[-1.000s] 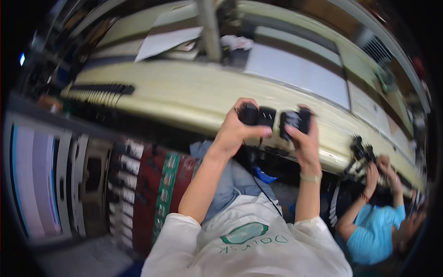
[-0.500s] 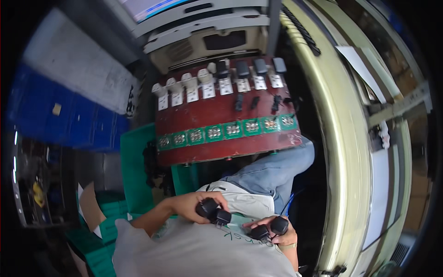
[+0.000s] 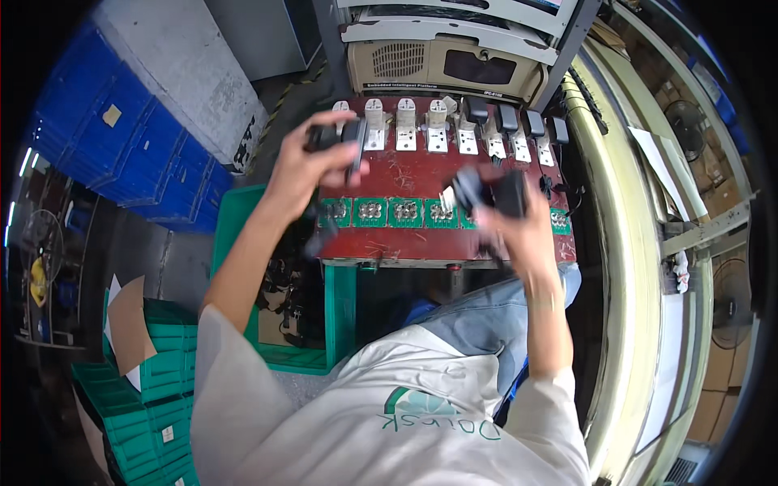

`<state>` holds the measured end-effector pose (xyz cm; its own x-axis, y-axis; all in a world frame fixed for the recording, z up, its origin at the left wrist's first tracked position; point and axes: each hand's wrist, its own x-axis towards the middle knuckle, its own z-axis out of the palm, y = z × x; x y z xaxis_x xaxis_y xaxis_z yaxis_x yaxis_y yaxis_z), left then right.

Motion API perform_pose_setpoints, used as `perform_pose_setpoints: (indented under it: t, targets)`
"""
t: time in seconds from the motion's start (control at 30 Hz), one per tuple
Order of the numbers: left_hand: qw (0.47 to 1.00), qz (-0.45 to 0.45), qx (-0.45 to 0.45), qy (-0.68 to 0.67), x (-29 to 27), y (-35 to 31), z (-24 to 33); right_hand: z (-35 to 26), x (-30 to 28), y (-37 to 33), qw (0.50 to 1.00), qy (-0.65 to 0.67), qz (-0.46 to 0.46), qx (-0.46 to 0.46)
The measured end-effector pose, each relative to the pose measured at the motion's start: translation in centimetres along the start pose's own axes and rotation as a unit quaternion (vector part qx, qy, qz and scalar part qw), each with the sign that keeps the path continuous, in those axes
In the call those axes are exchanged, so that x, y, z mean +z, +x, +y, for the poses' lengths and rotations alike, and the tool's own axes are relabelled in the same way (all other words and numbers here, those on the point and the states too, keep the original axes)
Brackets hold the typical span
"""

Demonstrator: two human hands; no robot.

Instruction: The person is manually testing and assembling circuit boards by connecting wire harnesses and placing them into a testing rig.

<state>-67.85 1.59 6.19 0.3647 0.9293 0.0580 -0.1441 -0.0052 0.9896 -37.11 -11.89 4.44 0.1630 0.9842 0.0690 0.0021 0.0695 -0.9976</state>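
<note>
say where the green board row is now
In the head view, the green board row lies mostly right of centre, along the near side of the red tabletop, below the white sockets and partly behind the right hand.

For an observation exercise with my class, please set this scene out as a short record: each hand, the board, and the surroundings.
Left hand: grips black adapters over the board's left side
Right hand: grips blurred black adapters over its right side
Red board: bears white sockets behind, green circuit boards in front
Rightmost four sockets: carry dark adapters
Behind board: beige machine
Left: green crate; blue crates farther off
Right: long pale bench
</note>
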Motion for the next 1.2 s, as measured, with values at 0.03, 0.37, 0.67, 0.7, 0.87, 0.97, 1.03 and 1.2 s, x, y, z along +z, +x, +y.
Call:
perform_pose_setpoints:
  t: [0.03, 0.37, 0.67, 0.7, 0.87, 0.97, 1.03, 1.2]
  targets:
    - [0.999, 0.029, 0.025, 0.013, -0.8, 2.5, -0.2, 0.0, 2.0, 4.1, 0.996, -0.031, 0.026, -0.080]
    - [0.984, 0.101, -0.051, 0.136, -4.2, 15.8, -3.3, 4.1, 8.4, 24.4, 0.913, -0.388, 0.102, -0.066]
    - [0.974, 0.110, -0.067, 0.184, -4.4, 16.4, -3.4, 8.3, 13.2, 23.4, 0.709, -0.618, 0.158, -0.300]
    - [0.975, 0.101, -0.065, 0.189, -4.0, 16.6, -3.4, 9.3, 13.8, 23.1, 0.711, -0.619, 0.161, -0.294]
    - [0.965, 0.099, -0.060, 0.236, -3.0, 16.8, -4.2, 8.9, 13.0, 22.2, 0.739, -0.601, 0.153, -0.262]
    - [0.954, 0.113, -0.053, 0.273, -2.2, 17.3, -4.3, 6.8, 10.0, 21.9, 0.858, -0.469, 0.104, -0.181]
    - [0.927, 0.094, -0.028, 0.363, -1.2, 17.6, -4.2, 5.6, 7.2, 21.6, 0.868, -0.434, 0.144, -0.193]
    - [0.852, 0.062, 0.005, 0.519, 0.3, 18.3, -5.2, 5.9, 0.6, 21.9, 0.997, -0.044, 0.067, -0.020]
